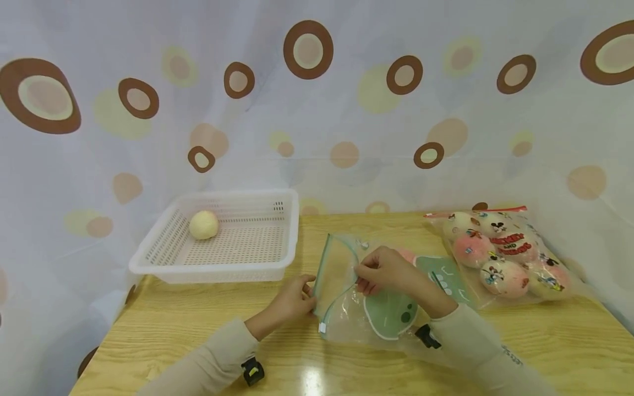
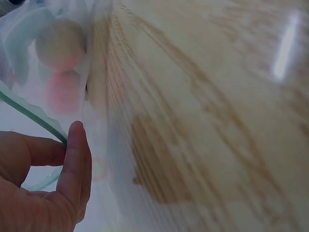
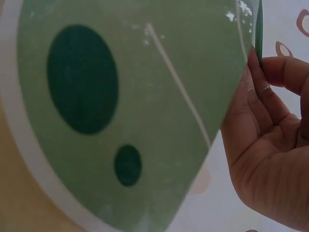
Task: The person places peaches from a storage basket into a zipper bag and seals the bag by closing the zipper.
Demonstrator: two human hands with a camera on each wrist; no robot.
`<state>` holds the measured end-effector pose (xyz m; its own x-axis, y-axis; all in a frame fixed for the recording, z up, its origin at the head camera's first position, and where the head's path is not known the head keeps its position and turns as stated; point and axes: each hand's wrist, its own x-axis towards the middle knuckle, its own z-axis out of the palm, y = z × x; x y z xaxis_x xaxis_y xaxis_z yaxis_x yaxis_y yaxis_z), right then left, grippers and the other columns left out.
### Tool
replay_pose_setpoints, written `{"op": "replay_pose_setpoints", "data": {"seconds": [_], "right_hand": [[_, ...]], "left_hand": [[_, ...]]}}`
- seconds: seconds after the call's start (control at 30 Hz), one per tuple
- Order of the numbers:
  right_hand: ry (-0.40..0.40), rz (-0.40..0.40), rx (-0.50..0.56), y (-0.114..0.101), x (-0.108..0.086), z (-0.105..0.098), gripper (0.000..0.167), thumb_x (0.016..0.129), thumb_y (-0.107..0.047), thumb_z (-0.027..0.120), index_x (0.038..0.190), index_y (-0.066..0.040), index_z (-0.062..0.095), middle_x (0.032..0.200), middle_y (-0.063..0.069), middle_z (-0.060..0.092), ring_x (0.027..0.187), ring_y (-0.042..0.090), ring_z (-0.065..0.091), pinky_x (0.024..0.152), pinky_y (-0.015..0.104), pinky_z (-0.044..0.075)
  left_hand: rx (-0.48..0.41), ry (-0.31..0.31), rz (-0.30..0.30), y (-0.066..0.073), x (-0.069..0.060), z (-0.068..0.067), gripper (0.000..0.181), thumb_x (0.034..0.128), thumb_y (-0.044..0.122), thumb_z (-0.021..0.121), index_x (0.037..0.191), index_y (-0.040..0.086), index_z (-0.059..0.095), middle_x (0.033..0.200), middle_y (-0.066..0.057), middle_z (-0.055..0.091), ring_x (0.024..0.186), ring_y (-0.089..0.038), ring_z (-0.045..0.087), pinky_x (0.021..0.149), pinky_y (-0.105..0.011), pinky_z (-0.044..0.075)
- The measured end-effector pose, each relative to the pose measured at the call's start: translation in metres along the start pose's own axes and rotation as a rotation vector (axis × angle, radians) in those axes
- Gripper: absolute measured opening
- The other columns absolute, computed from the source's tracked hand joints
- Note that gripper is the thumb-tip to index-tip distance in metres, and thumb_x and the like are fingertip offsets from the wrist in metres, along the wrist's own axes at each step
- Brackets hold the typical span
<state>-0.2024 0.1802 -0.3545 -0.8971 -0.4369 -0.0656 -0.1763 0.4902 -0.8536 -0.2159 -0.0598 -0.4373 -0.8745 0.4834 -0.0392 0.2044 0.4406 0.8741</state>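
Observation:
A clear zip bag with a green cartoon print [image 1: 391, 316] lies on the table with its green-edged mouth spread apart. My left hand [image 1: 292, 298] pinches one edge of the mouth between thumb and fingers, seen closely in the left wrist view. Opposite it, my right hand [image 1: 388, 269] pinches the other edge. A white slider [image 1: 323, 328] sits at the mouth's near corner. Through the plastic, the left wrist view shows a pink ball [image 2: 63, 92] and a cream-and-pink ball [image 2: 60, 46]. The green print [image 3: 145, 96] fills much of the right wrist view.
A white perforated basket [image 1: 218, 270] stands at the back left, holding one cream-and-pink ball [image 1: 204, 225]. At the right lies a zip bag with a red top strip [image 1: 495, 210], full of several pink and cream balls. A patterned curtain [image 1: 317, 121] hangs behind the wooden table [image 1: 163, 324].

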Motion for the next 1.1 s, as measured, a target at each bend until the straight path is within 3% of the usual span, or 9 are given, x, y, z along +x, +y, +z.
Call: {"op": "replay_pose_setpoints", "data": {"seconds": [0.17,0.33,0.47,0.6,0.7,0.8,0.9,0.97,1.1], "right_hand": [[-0.018,-0.004,0.008,0.003,0.004,0.008,0.030,0.094,-0.011,0.053,0.076,0.006,0.069,0.068,0.010,0.069,0.060,0.018,0.067,0.057,0.031,0.057],[-0.016,-0.002,0.011,0.002,0.004,0.009,0.030,0.095,-0.012,0.053,0.077,0.006,0.069,0.068,0.010,0.069,0.059,0.018,0.067,0.056,0.031,0.057],[-0.022,-0.006,0.017,0.002,0.004,0.009,0.030,0.096,-0.012,0.053,0.077,0.007,0.069,0.068,0.011,0.069,0.060,0.020,0.067,0.057,0.031,0.057],[-0.027,-0.011,0.021,0.002,0.004,0.009,0.030,0.096,-0.012,0.054,0.077,0.007,0.068,0.068,0.012,0.069,0.061,0.021,0.068,0.057,0.032,0.057],[-0.022,-0.009,0.017,0.002,0.004,0.009,0.030,0.096,-0.012,0.054,0.077,0.007,0.068,0.068,0.011,0.069,0.060,0.020,0.067,0.057,0.031,0.057],[-0.017,-0.002,0.011,0.003,0.005,0.009,0.030,0.096,-0.012,0.053,0.076,0.006,0.068,0.067,0.010,0.068,0.060,0.019,0.067,0.057,0.030,0.057],[-0.018,0.016,0.010,0.003,0.005,0.010,0.031,0.096,-0.012,0.053,0.076,0.005,0.068,0.067,0.009,0.068,0.060,0.018,0.067,0.057,0.031,0.057],[-0.019,0.025,0.010,0.004,0.005,0.010,0.030,0.096,-0.013,0.053,0.076,0.004,0.069,0.067,0.008,0.068,0.061,0.018,0.067,0.058,0.031,0.057],[-0.020,0.012,0.001,0.004,0.005,0.010,0.030,0.096,-0.013,0.053,0.076,0.004,0.069,0.067,0.008,0.068,0.061,0.019,0.067,0.057,0.031,0.057]], "left_hand": [[0.047,0.000,0.019,-0.004,-0.002,-0.002,0.054,0.0867,-0.004,0.060,0.133,-0.019,0.038,0.089,-0.013,0.057,0.066,-0.017,0.064,0.055,-0.024,0.055],[0.140,0.000,0.036,0.001,-0.010,-0.010,0.056,0.0918,0.007,0.059,0.138,-0.014,0.037,0.107,-0.021,0.064,0.083,-0.026,0.068,0.061,-0.027,0.056],[0.252,0.021,0.123,0.008,-0.019,-0.020,0.050,0.0946,0.013,0.057,0.138,-0.007,0.043,0.114,-0.019,0.065,0.094,-0.029,0.068,0.069,-0.030,0.057],[0.328,0.136,0.308,0.020,-0.025,-0.037,0.031,0.0945,0.012,0.059,0.123,0.000,0.061,0.106,-0.011,0.069,0.090,-0.023,0.068,0.067,-0.023,0.055],[0.409,0.287,0.451,0.033,-0.026,-0.058,0.021,0.0923,0.008,0.062,0.112,0.003,0.068,0.100,-0.008,0.071,0.084,-0.018,0.068,0.062,-0.018,0.053],[0.534,0.455,0.535,0.039,-0.023,-0.087,0.017,0.0898,0.006,0.064,0.105,0.005,0.070,0.096,-0.006,0.071,0.080,-0.015,0.067,0.060,-0.019,0.053],[0.651,0.593,0.521,0.034,-0.021,-0.115,0.017,0.0883,0.005,0.065,0.105,0.005,0.071,0.096,-0.007,0.070,0.079,-0.018,0.067,0.060,-0.026,0.054],[0.715,0.655,0.465,0.025,-0.020,-0.131,0.020,0.0873,0.005,0.066,0.107,0.005,0.069,0.099,-0.010,0.069,0.072,-0.021,0.065,0.055,-0.031,0.053],[0.785,0.694,0.325,0.000,-0.017,-0.154,0.034,0.0845,0.003,0.069,0.118,0.002,0.063,0.115,-0.019,0.060,0.087,-0.034,0.061,0.063,-0.043,0.052]]}}
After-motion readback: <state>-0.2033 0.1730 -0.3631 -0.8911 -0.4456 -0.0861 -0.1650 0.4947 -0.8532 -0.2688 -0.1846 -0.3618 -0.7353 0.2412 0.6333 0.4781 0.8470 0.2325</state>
